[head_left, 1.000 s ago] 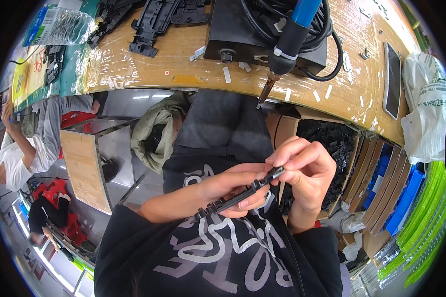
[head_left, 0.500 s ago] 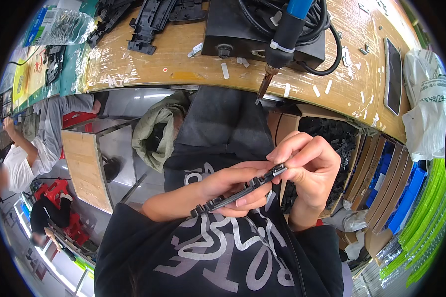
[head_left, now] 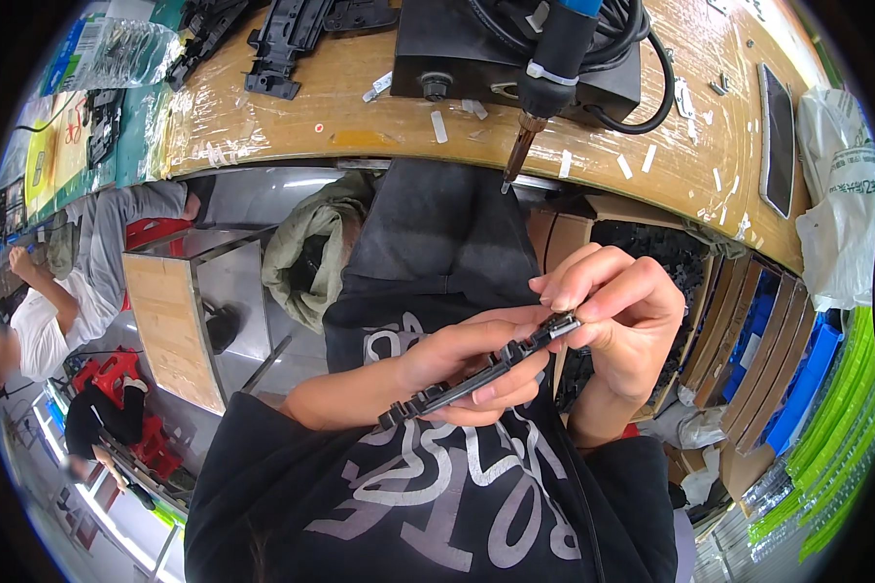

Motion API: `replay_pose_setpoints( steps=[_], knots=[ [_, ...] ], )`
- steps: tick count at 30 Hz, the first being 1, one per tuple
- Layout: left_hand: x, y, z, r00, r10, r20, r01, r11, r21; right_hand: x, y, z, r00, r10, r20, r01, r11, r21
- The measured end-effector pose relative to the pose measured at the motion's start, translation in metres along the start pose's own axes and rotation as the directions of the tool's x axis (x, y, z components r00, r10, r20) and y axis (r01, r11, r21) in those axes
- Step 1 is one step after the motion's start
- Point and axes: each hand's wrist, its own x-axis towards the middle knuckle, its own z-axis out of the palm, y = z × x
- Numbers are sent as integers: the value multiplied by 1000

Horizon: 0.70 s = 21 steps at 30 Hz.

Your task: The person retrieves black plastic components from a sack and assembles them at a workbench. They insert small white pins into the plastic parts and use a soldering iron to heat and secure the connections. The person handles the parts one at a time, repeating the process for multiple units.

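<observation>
A long, narrow black plastic part (head_left: 457, 381) with raised clips along its edge lies slanted in front of my chest. My left hand (head_left: 486, 364) is wrapped round its middle, the fingers beneath and along its side. At its upper right end, my right hand (head_left: 622, 306) pinches the tip, where a small shiny metal-looking piece shows between thumb and fingertips. What exactly that piece is, I cannot make out. Beyond my hands, a soldering iron (head_left: 544, 87) with a black grip points tip down over the table edge, touched by neither hand.
The wooden table (head_left: 262, 131) carries a black box (head_left: 423, 73) with coiled cable, black plastic parts (head_left: 282, 49), a phone (head_left: 776, 141) and white scraps. Below it sit a green sack (head_left: 297, 282) and a carton of black parts. Co-workers (head_left: 53, 321) are at the left.
Both hands and the black part have shifted slightly to the right. The right fingers still pinch its end, where the shiny piece now shows more plainly.
</observation>
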Motion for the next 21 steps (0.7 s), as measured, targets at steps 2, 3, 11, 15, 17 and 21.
replay_pose_setpoints(
  steps=[2, 3, 11, 15, 17, 21],
  knots=[
    [-1, -1, 0, 1000, 9, -19, -8, 999, 36, 0, -1, -2, 1000, 9, 27, -10, 1000, 18],
    [-1, -1, 1, 1000, 14, -28, -12, 998, 54, 1, -1, -3, 999, 13, 41, -14, 1000, 27],
    [-1, -6, 6, 995, 48, -92, -40, 995, 87, 6, -6, -12, 986, 74, 149, -73, 997, -10],
    [0, -8, -2, 996, -42, 79, 41, 999, 4, 9, -5, -18, 966, 132, 222, -180, 961, 211],
    [2, -10, -2, 989, -53, 139, 56, 998, -16, 10, -4, -20, 959, 129, 251, -187, 956, 226],
    [2, -4, -4, 990, -47, 133, 64, 990, -129, 12, -2, -17, 965, 66, 255, -94, 991, 99]
  ],
)
